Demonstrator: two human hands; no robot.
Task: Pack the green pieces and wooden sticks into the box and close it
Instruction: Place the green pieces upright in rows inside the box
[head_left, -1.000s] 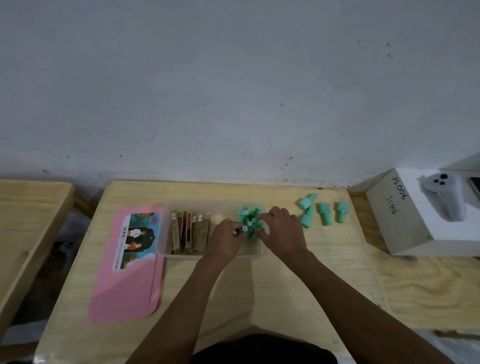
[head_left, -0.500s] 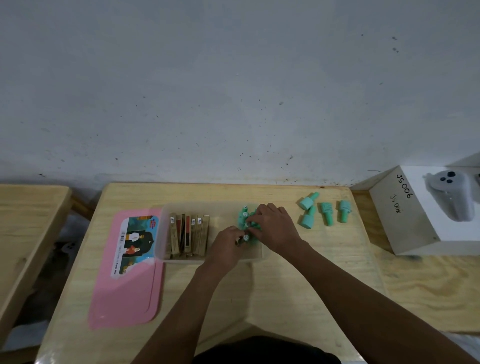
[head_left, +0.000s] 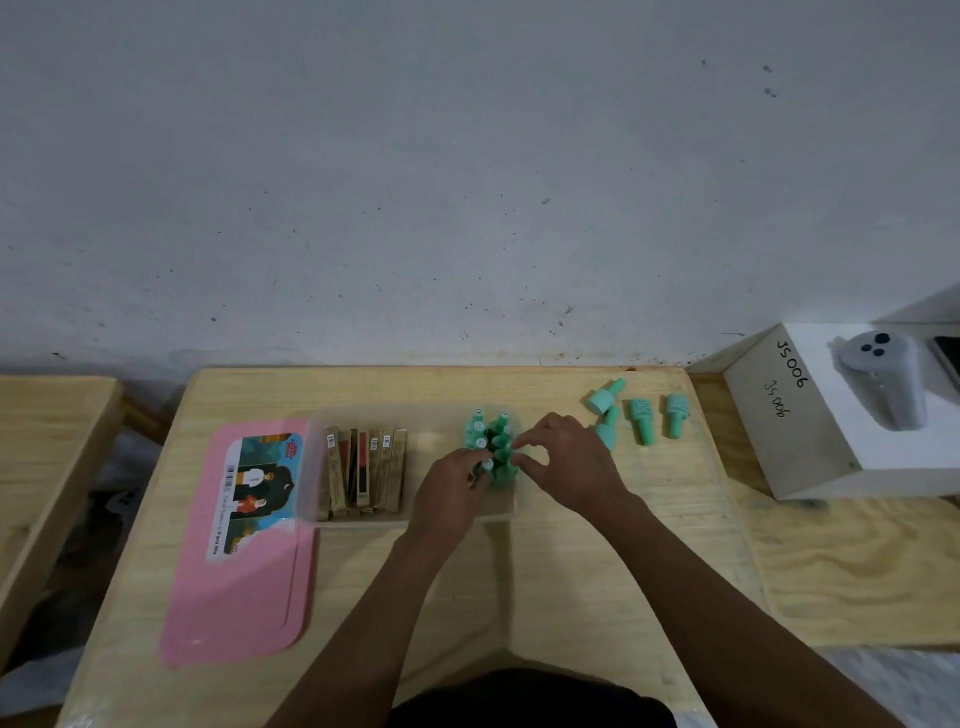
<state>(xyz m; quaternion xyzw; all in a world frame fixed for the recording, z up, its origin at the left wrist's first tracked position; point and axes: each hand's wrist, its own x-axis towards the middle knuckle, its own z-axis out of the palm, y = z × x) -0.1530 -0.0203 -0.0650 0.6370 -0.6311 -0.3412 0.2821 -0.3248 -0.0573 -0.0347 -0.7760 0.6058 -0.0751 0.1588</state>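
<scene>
A clear plastic box (head_left: 311, 467) stands in the middle of the wooden table. Several wooden sticks (head_left: 363, 467) stand in a row in its left half. A cluster of upright green pieces (head_left: 491, 441) fills its right end. My left hand (head_left: 449, 493) pinches a green piece at the cluster's near side. My right hand (head_left: 566, 462) touches the cluster from the right with its fingertips. Several more green pieces (head_left: 644, 415) lie on the table right of the box. The pink lid (head_left: 239, 540) lies flat to the left of the box.
A white cardboard box (head_left: 810, 431) marked JS006 sits at the right with a grey controller (head_left: 883, 379) on top. Another wooden table (head_left: 47, 441) stands at the left. A grey wall runs behind the table's far edge.
My right hand shifted slightly right along the green cluster, then back onto it. My left hand stayed at the cluster's near side.
</scene>
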